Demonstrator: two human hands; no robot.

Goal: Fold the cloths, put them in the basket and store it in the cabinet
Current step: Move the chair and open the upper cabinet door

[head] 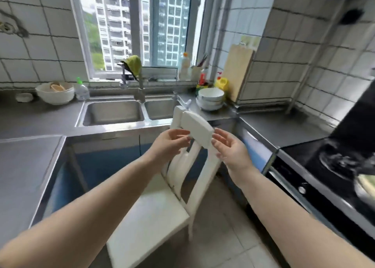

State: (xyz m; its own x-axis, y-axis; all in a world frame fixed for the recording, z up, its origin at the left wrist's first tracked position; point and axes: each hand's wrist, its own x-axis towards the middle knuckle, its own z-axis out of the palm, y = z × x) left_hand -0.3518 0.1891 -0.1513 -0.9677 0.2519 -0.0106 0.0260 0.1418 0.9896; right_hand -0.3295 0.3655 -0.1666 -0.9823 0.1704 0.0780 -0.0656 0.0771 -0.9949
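A white wooden chair (162,196) stood on the floor before the steel double sink (113,113). Stacked white ceramic bowls (211,100) sat at the counter's back right corner, a pale wooden cutting board (238,75) leaning behind them. A white plastic basin (55,93) sat left of the sink.

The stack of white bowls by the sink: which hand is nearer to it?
Right. The right hand is just below the stack of white bowls; the left hand is farther left.
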